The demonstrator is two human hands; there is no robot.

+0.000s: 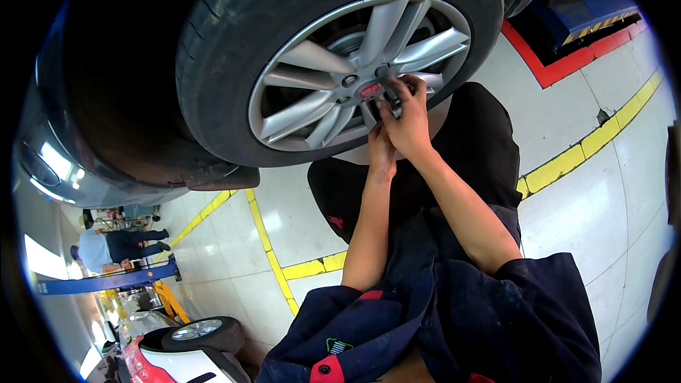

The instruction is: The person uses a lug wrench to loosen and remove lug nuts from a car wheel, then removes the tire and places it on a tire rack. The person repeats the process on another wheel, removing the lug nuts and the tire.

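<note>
A car wheel [309,64] with silver spokes, a dark tyre and a red centre cap [367,90] fills the top middle. My right hand [407,117] is at the hub, fingers curled and partly blurred around a dark object just right of the cap, too unclear to name. My left hand [381,149] reaches up beneath and beside it, its fingertips mostly hidden behind my right hand. Metal bolts [349,80] show left of the cap.
A dark car body [85,142] borders the left. A blue lift part [578,7] lies upper right within red floor marking. Lower left, another person [117,245] stands near a blue lift beam [99,284] and a loose wheel [201,331]. Yellow lines [571,156] mark the tiles.
</note>
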